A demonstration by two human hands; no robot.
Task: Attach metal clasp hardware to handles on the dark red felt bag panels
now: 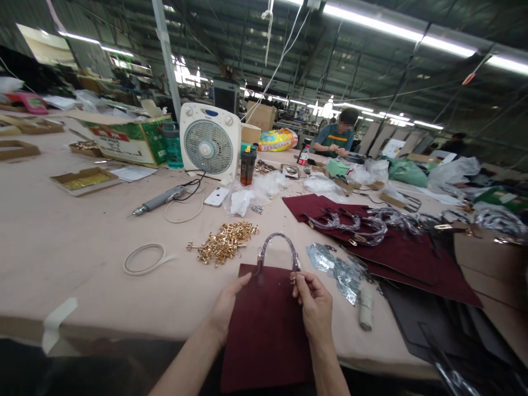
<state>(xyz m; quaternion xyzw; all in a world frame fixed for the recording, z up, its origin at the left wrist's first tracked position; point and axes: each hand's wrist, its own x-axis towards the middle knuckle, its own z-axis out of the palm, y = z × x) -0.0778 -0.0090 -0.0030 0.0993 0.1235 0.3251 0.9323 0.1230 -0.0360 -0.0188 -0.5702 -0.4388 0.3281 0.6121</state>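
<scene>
A maroon bag panel point(268, 330) with a plastic-wrapped handle point(280, 237) lies over the table's front edge. My left hand point(226, 305) grips its left edge, thumb on top, the other fingers hidden from sight. At the handle's right foot, my right hand point(315, 300) is closed on small gold metal fittings point(293, 278), pinched between thumb and fingers. Beyond the panel rests a loose pile of similar gold fittings point(226, 241). To the right of my right hand are flat silver metal plates point(338, 269).
Maroon panels with wrapped handles point(396, 253) are stacked at right, beside a grey roll point(366, 309). A tape roll point(143, 259), an electric screwdriver point(159, 201), a phone point(216, 197) and a box fan point(210, 142) occupy the left and middle. A co-worker point(336, 135) sits at the far side.
</scene>
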